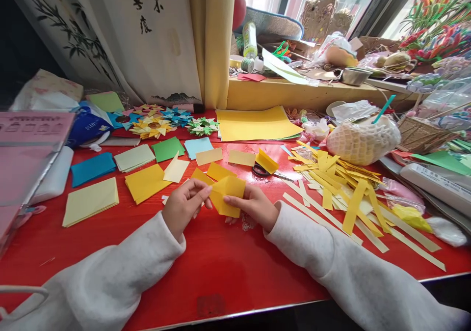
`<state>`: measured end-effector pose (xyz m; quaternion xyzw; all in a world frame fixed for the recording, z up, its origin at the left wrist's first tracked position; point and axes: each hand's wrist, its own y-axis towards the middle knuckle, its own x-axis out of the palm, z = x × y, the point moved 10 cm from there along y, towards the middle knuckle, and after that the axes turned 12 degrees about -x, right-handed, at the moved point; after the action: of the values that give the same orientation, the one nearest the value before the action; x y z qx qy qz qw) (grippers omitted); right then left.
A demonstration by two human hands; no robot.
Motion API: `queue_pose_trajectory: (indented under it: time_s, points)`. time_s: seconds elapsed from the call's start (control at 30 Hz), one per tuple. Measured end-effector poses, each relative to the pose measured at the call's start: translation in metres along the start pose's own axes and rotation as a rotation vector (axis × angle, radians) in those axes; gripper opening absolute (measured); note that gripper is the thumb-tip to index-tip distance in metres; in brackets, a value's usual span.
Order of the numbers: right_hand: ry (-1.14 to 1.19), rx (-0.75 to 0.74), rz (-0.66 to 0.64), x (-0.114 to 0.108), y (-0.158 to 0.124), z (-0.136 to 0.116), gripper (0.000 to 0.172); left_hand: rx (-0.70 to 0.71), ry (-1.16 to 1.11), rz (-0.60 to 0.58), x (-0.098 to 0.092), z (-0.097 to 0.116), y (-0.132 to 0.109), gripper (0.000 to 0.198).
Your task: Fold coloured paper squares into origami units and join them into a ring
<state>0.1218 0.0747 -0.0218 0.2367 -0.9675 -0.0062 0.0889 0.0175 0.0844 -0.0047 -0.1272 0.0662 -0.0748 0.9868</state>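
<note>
A yellow sheet of paper [223, 204], creased and partly folded, is held up between my two hands over the red table. My left hand [187, 201] pinches its left corner between thumb and fingertips. On the other side my right hand [256, 204] grips the right part, thumb on top and fingers underneath. Just behind lie folded yellow pieces [220, 171] and a pair of scissors [262, 170], partly covered by a folded yellow paper [268, 161]. Left of them rest a stack of yellow paper [146, 181] and a cream folded piece [176, 168].
Blue [93, 168], pale and green paper stacks [169, 149] lie to the left, with folded paper stars [153, 126] behind. Cut paper strips [355, 206] spread on the right, near a net-wrapped item with a straw [364, 137]. A pink-covered board [27, 159] stands far left.
</note>
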Motion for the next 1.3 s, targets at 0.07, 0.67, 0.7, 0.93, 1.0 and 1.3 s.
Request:
queue_pose_trajectory:
  time_s: [0.07, 0.67, 0.7, 0.93, 1.0, 1.3]
  points:
    - [0.003, 0.019, 0.019, -0.002, -0.001, 0.007, 0.029, -0.015, 0.079, -0.073, 0.010, -0.002, -0.002, 0.017]
    - [-1.735, -0.424, 0.115, -0.078, 0.038, -0.041, 0.044, -0.075, 0.321, -0.258, 0.036, -0.012, -0.010, 0.022]
    - [-1.764, -0.386, 0.132, -0.082, 0.040, -0.039, 0.043, -0.075, 0.328, -0.258, 0.036, -0.012, -0.010, 0.022]
    - [-1.828, -0.323, 0.106, -0.086, 0.047, -0.039, 0.036, -0.056, 0.348, -0.269, 0.038, -0.010, -0.013, 0.020]
    - [-1.801, -0.342, 0.098, -0.082, 0.050, -0.049, 0.040, -0.050, 0.347, -0.270, 0.039, -0.008, -0.013, 0.019]
    - [-1.707, -0.539, -0.237, -0.032, 0.086, -0.034, 0.049, -0.063, 0.338, -0.261, 0.037, -0.008, -0.012, 0.018]
